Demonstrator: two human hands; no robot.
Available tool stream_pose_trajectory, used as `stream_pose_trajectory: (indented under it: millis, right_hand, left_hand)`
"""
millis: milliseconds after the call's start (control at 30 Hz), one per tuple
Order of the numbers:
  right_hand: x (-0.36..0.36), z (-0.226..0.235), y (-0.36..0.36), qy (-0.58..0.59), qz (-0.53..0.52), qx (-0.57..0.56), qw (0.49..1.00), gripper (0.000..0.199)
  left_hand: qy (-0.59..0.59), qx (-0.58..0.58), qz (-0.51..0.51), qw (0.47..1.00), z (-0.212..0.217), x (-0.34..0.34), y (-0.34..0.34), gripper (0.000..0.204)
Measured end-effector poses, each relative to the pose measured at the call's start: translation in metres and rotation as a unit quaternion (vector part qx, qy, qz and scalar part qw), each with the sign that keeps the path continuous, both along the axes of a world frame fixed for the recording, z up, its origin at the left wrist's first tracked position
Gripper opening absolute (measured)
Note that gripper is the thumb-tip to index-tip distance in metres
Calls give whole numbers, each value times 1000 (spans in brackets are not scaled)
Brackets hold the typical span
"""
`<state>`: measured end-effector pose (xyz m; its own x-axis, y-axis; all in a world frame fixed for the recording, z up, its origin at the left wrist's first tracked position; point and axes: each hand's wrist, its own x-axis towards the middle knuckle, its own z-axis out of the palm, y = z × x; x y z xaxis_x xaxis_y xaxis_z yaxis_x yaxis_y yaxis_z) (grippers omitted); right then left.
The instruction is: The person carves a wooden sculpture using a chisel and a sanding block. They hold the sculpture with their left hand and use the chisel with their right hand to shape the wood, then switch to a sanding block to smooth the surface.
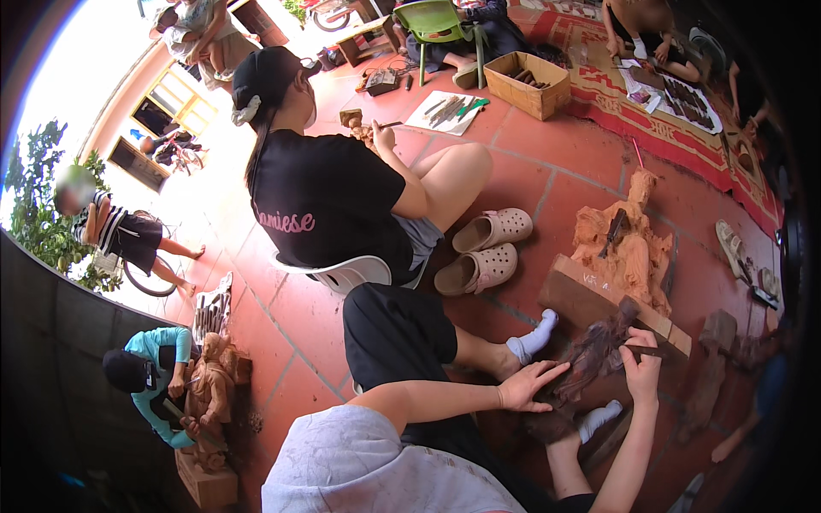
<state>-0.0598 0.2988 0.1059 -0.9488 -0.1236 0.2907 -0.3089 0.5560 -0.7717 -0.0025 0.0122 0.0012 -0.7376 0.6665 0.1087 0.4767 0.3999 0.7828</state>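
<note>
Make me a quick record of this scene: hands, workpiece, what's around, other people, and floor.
Left hand: fingers spread, touching the workpiece
Right hand: closed around a slim dark tool
Workpiece: dark wood carving, detail unclear
Nearby: reddish figure carving on a block base; pale clogs; tan box holding dark pieces
Others: seated person in black T-shirt; worker in turquoise top; more behind
Floor: reddish tiles

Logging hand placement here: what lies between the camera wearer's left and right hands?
The dark carving lies between the left hand and the right hand, shown in the head view.
</note>
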Motion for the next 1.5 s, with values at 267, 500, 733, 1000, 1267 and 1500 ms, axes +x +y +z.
stream_pose_trajectory:
  millis: [267,500,733,1000,1267,1500]
  right_hand:
    - [5,-9,3,33,-19,-11,999,7]
    - [-1,-6,4,-7,-29,-35,999,6]
    - [-2,-5,0,25,-5,2,1000,8]
    - [4,-5,0,5,-16,-2,1000,9]
    - [4,-7,-5,29,-26,4,999,9]
    - [2,-10,0,-14,-60,-31,998,8]
  left_hand:
    - [-5,14,-3,1000,3,-1,0,106]
    - [-2,2,0,1000,1,-1,-1,105]
    - [-6,-1,0,1000,1,-1,0,106]
    - [-2,3,-4,1000,2,-3,1,106]
    - [0,-2,1,1000,-1,0,1,106]
    - [0,6,-3,1000,-1,-2,1,106]
